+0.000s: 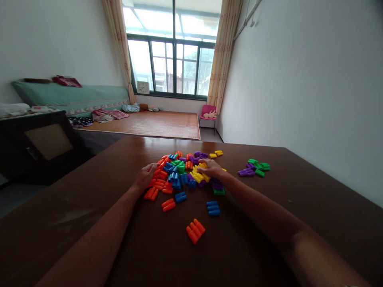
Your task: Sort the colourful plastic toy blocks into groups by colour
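Observation:
A pile of bullet-shaped plastic building blocks in several colours lies on the dark brown table. My left hand (147, 174) rests open along the pile's left side, its fingers stretched against the orange blocks (159, 184). On the right side, my right hand (212, 169) reaches over the yellow blocks (196, 175), with a yellow piece between its thumb and fingers. Blue blocks (173, 177) and green blocks (180, 168) fill the middle. Purple blocks (201, 155) show behind the right hand, and its palm is hidden.
Nearer me on the table (161, 251) lie an orange block (195, 230), a blue block (213, 208) and a smaller orange piece (168, 205). Green and purple blocks (254, 168) form a separate group at right. Beyond are a bed (161, 121) and a pink chair (208, 109).

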{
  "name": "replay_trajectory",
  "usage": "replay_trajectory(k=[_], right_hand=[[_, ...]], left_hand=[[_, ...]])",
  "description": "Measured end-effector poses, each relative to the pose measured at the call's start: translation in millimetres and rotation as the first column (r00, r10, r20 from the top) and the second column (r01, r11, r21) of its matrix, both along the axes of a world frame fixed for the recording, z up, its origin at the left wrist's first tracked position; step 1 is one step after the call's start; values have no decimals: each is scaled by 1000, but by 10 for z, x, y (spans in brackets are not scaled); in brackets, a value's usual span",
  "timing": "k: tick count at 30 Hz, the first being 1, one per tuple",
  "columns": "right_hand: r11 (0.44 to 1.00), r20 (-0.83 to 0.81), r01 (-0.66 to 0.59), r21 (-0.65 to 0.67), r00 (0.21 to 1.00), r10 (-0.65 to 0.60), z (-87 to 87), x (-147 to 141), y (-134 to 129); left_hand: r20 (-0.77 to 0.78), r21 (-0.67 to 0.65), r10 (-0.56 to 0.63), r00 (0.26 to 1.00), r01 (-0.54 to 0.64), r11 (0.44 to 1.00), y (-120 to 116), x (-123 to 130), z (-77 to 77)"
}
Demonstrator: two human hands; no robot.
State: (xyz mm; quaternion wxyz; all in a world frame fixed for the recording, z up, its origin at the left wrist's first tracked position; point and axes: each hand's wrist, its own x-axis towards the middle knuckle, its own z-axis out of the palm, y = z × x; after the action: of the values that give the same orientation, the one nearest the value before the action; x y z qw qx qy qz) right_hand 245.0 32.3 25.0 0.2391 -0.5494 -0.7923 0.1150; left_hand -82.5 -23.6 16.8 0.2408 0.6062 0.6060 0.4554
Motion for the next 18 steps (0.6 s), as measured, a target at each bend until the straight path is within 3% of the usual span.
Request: replay_trajectory(k=[4, 7, 9, 11, 13, 15, 17, 18], right_hand=[[981, -115, -183, 68, 975, 190, 91, -480, -169], [938, -218, -341, 67, 912, 347, 231, -744, -342], [896, -241, -435, 90, 863, 444, 335, -764, -400], [891, -239, -435, 133, 858, 454, 424, -585, -356], [939, -246, -301, 169, 909, 336, 487, -186, -223], [984, -212, -41, 174, 974, 78, 524, 379, -68], [948, 1, 273, 161, 961, -277, 541, 992, 28], [898, 145, 411, 158, 890, -433, 542, 1275, 40]], left_hand=[[-19, 32, 43, 999, -42, 999, -36, 38, 38], [-47, 65, 52, 998, -49, 997, -21, 18, 19], [-77, 65, 39, 996, -34, 997, 20, -30, -28], [-110, 52, 12, 994, -6, 999, 73, -90, -88], [-137, 35, -13, 991, 18, 999, 118, -138, -138], [-151, 19, -22, 988, 26, 999, 136, -157, -153], [-159, 10, -17, 987, 19, 1000, 126, -146, -131], [-161, 4, -9, 987, 10, 1000, 115, -134, -110]])
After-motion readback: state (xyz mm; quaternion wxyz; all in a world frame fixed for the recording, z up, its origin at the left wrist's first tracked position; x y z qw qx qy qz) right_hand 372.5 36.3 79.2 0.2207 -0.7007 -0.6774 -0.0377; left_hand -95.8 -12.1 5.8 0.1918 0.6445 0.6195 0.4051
